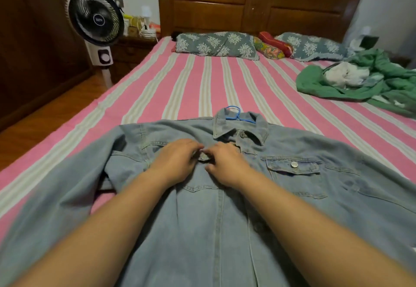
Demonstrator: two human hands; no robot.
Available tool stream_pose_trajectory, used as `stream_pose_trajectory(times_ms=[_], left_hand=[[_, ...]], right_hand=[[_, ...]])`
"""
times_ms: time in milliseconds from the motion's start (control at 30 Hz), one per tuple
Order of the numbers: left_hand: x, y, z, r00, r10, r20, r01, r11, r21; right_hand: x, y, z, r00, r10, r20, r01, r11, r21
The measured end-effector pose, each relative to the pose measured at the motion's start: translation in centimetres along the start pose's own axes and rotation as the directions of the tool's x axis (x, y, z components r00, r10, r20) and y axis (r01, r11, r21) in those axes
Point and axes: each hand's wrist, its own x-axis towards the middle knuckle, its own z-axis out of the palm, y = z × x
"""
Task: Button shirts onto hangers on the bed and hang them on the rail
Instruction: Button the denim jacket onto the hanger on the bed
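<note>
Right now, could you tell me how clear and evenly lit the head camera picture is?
Head view: soft indoor light, no harsh glare; the denim shirt and both hands, left hand and right hand, read clearly at centre; forearms near the bottom edge look stretched and slightly blurred; wide-angle bending curves the bed edges; the fan corner is dim.

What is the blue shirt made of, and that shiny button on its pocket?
The shirt looks like faded light-blue denim: matte, with raised stitched seams. The pocket button looks like silvery metal, since it glints, though shiny plastic is possible.

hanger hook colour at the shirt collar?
Blue; the hanger hook shows best in the head view.
</note>
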Motion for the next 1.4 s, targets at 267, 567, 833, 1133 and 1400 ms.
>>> stream_pose_trajectory(times_ms=[267,567,833,1133,1400], left_hand=[[1.3,-0.4,0.3,0.994,-0.102,0.023,0.099,0.845,-0.525],[2.2,-0.1,0.3,0.954,-0.276,0.122,0.291,0.742,-0.604],[2.2,0.3,-0.3,0.907,-0.357,0.223,0.396,0.548,-0.737],[2.2,0.1,0.2,0.906,-0.423,0.023,0.291,0.582,-0.759],[2.0,0.4,-0.4,0.924,-0.361,0.125,0.313,0.524,-0.792]], right_hand=[[1.3,3.0,1.5,0.933,0.269,-0.240,-0.053,0.761,0.646],[0.5,2.8,0.2,0.964,-0.096,-0.246,0.170,0.940,0.297],[-0.2,0.7,0.7,0.975,-0.049,-0.217,0.064,0.996,0.061],[-0.3,-0.6,1.2,0.941,-0.165,-0.295,0.139,0.984,-0.107],[-0.3,-0.6,1.0,0.966,-0.090,-0.242,0.079,0.995,-0.056]])
